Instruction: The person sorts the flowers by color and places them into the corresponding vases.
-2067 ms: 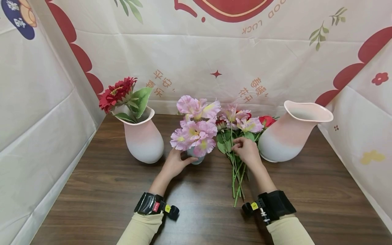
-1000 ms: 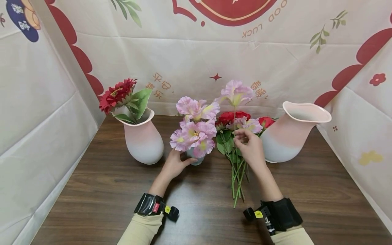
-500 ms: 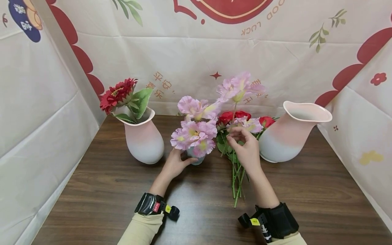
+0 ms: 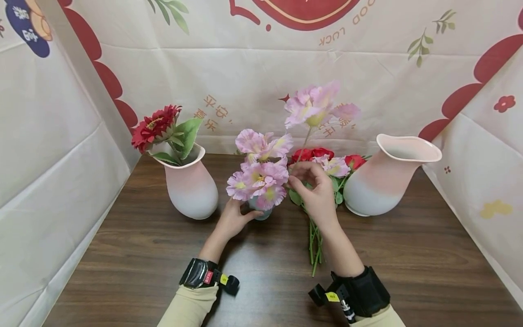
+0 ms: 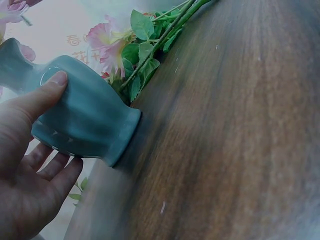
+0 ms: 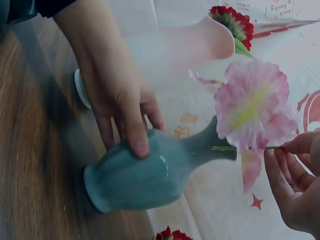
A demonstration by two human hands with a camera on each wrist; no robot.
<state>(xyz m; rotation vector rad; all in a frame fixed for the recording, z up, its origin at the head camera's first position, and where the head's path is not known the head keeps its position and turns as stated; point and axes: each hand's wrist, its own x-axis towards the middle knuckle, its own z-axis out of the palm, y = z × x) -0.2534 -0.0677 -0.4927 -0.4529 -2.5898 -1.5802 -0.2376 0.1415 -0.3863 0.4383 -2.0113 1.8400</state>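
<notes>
flower (image 4: 316,109), pink, bloom up, by the teal vase (image 6: 145,180); its stem (image 4: 307,139), pinched in my right hand (image 4: 317,193), slants down leftward, tip seen against the vase's neck in the right wrist view. my left hand (image 4: 234,221) grips the upright vase. pink blooms (image 4: 263,170) hide its mouth from above. bunched flowers (image 4: 334,166) lie right. backdrop (image 4: 245,77) reads "luck", upside down

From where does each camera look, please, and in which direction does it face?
Head: worn on the head, facing forward and down at the table; the left hand, right hand and both forearms show.
Left wrist: on the left wrist, facing the teal vase and lying flowers; only the left hand shows.
Right wrist: on the right wrist, facing the teal vase and pink flower; both hands show, the right one at the right edge.
Shared: both wrist views show the teal vase and left hand.
</notes>
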